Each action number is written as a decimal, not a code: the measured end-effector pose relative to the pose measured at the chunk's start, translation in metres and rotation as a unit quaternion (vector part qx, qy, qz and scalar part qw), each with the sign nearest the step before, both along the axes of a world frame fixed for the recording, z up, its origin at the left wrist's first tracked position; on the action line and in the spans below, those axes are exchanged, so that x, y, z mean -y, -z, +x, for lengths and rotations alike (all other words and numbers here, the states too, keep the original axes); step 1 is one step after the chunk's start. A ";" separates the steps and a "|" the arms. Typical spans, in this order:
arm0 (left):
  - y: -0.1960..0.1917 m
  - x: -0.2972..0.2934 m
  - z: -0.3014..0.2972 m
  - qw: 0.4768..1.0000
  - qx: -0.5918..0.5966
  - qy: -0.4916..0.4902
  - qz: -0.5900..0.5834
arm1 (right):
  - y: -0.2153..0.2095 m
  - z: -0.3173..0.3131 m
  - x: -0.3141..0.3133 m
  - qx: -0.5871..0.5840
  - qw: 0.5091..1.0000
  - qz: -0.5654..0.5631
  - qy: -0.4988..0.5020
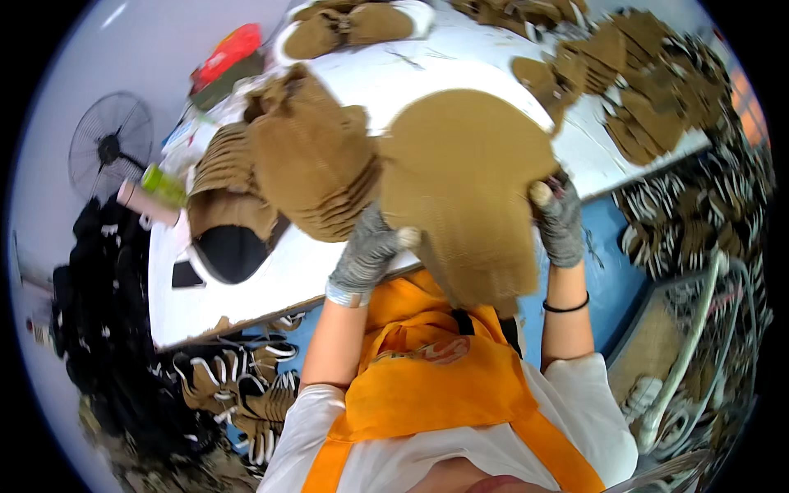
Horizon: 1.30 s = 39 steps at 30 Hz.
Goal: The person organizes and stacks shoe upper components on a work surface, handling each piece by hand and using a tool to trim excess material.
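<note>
**Brown fabric piece held up over the bench**

Brown fabric piece (464, 189) — a large, rounded cut panel with a fine ribbed weave — is lifted clear of the white worktable (288, 263) and held out in front of the person's chest. Both hands wear grey knit gloves. The left hand (366, 255) pinches the panel's lower left edge, thumb tip showing pale on the front face; the right hand (559, 218) grips the right edge the same way, closed tight on the cloth. A black band sits on the right wrist, and an orange apron (427, 370) hangs over a white shirt below.

Just left of the panel, a thick stack of matching brown pieces (308, 160) rests on the table, its layered edges fanned out. More brown pieces (649, 90) lie heaped along the far right of the table. A green bottle (163, 185) lies at the table's left end, with a red packet (226, 53) farther back — and a floor fan (109, 144) stands beyond. Piles of brown-and-white pieces (246, 394) crowd the blue floor under the table.
</note>
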State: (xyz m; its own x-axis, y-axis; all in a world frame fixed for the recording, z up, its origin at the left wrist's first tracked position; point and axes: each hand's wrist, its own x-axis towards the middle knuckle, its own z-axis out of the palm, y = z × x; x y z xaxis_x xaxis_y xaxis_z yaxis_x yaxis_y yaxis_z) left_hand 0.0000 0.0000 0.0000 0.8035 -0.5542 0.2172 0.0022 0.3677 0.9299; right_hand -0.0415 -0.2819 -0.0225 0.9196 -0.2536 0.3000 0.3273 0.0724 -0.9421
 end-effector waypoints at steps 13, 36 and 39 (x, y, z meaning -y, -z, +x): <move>-0.120 -0.100 0.026 0.890 0.284 -0.354 0.037 | -0.141 0.190 -0.119 -0.084 0.980 -0.024 -0.179; -0.143 -0.131 0.085 0.974 -0.008 -0.097 -0.206 | -0.170 0.217 -0.128 0.269 0.830 -0.467 -0.144; -0.149 -0.129 0.092 0.972 0.025 -0.106 -0.208 | -0.170 0.239 -0.121 0.149 0.870 -0.426 -0.198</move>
